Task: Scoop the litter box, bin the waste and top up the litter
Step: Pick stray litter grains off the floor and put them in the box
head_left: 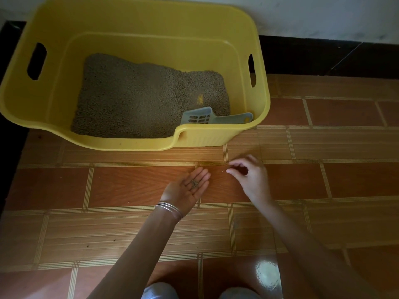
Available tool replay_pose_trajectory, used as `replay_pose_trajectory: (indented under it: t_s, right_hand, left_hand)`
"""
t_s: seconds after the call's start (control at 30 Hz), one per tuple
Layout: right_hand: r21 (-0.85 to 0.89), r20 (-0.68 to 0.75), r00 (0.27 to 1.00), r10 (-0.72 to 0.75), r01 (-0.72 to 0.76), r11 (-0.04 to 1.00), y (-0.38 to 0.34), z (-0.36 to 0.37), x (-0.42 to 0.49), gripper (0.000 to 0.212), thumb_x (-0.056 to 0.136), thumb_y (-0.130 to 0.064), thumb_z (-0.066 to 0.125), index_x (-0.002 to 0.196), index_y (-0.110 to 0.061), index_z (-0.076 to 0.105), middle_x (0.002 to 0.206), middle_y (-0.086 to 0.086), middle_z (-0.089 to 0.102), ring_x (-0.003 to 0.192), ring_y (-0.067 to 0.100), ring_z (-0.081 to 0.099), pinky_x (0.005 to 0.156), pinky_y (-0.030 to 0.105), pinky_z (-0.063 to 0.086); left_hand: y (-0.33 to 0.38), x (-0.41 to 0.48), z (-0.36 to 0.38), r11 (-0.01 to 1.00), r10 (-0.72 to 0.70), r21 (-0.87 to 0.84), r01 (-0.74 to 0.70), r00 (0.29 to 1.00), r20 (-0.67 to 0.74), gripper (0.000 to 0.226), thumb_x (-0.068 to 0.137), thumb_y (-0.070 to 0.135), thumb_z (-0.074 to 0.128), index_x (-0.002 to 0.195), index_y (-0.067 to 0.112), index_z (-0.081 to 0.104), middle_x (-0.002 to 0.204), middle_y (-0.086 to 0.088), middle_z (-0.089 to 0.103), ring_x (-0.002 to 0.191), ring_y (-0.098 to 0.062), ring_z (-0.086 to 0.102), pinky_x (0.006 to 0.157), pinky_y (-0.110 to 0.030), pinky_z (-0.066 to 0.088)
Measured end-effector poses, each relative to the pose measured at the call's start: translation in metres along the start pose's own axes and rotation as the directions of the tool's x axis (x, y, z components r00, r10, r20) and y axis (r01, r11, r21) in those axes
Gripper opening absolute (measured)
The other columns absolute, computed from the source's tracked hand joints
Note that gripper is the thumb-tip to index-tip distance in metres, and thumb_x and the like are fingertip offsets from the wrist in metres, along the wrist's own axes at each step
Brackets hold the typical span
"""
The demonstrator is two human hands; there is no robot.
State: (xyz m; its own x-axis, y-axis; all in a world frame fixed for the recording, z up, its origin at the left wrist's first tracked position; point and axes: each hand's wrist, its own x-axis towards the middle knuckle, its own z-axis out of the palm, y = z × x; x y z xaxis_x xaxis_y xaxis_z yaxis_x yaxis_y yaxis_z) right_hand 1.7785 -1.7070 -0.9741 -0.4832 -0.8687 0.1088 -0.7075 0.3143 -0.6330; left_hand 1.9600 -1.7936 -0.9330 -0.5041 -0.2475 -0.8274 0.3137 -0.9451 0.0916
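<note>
A yellow litter box (241, 29) stands on the tiled floor against the wall, holding grey-brown litter (138, 98) spread over most of its bottom. A pale blue slotted scoop (207, 118) lies inside at the front right corner, its handle pointing right. My left hand (190, 186) rests palm up on the floor in front of the box, with a small pile of litter grains (195, 183) cupped in it. My right hand (250, 175) hovers just to its right, thumb and fingertips pinched close together over the floor; whether a grain sits between them is too small to tell.
Orange and tan floor tiles (129, 229) carry a few stray grains (114, 241). A dark skirting (323, 57) runs under the white wall behind the box. My knees (159, 291) show at the bottom edge. Silver bangles (169, 209) circle my left wrist.
</note>
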Motion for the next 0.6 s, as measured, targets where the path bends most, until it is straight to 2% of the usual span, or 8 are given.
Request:
replay_pose_trajectory:
  t_s: [0.1, 0.23, 0.4, 0.6]
  right_hand:
    - [-0.049, -0.072, 0.997, 0.027, -0.030, 0.998, 0.007, -0.003, -0.003, 0.022, 0.076, -0.032, 0.069, 0.092, -0.018, 0.073, 0.088, 0.001, 0.062, 0.084, 0.020, 0.058, 0.074, 0.033, 0.049]
    - [-0.064, -0.041, 0.995, -0.089, 0.086, 0.994, 0.010, -0.001, -0.011, 0.027, 0.081, -0.035, 0.060, 0.096, -0.017, 0.073, 0.092, 0.002, 0.060, 0.087, 0.019, 0.055, 0.073, 0.037, 0.049]
    - [-0.036, -0.006, 0.989, -0.145, 0.144, 0.989, 0.006, 0.007, -0.014, 0.024, 0.082, -0.035, 0.061, 0.094, -0.019, 0.073, 0.093, 0.000, 0.060, 0.087, 0.017, 0.055, 0.072, 0.041, 0.048]
    - [-0.002, -0.054, 0.995, -0.082, 0.082, 0.997, 0.001, 0.010, -0.008, 0.033, 0.076, -0.044, 0.062, 0.092, -0.018, 0.074, 0.091, 0.001, 0.061, 0.085, 0.016, 0.058, 0.072, 0.034, 0.050]
  left_hand:
    - [0.001, 0.000, -0.001, 1.000, -0.003, -0.004, 0.003, 1.000, 0.010, 0.034, 0.098, 0.013, 0.035, 0.107, -0.007, 0.060, 0.112, -0.021, 0.064, 0.105, -0.030, 0.060, 0.090, -0.039, 0.045]
    - [0.000, 0.000, 0.000, 1.000, -0.006, 0.008, 0.006, 1.000, 0.014, 0.033, 0.098, 0.013, 0.036, 0.109, -0.008, 0.059, 0.112, -0.022, 0.064, 0.106, -0.030, 0.060, 0.090, -0.039, 0.046]
    - [0.000, 0.001, 0.001, 1.000, -0.012, 0.005, 0.012, 1.000, 0.011, 0.032, 0.098, 0.012, 0.037, 0.110, -0.007, 0.059, 0.112, -0.022, 0.064, 0.105, -0.030, 0.061, 0.086, -0.038, 0.048]
    - [0.000, -0.001, 0.003, 1.000, -0.007, 0.007, 0.007, 1.000, 0.015, 0.031, 0.097, 0.012, 0.037, 0.110, -0.007, 0.059, 0.112, -0.021, 0.064, 0.107, -0.030, 0.059, 0.090, -0.039, 0.046]
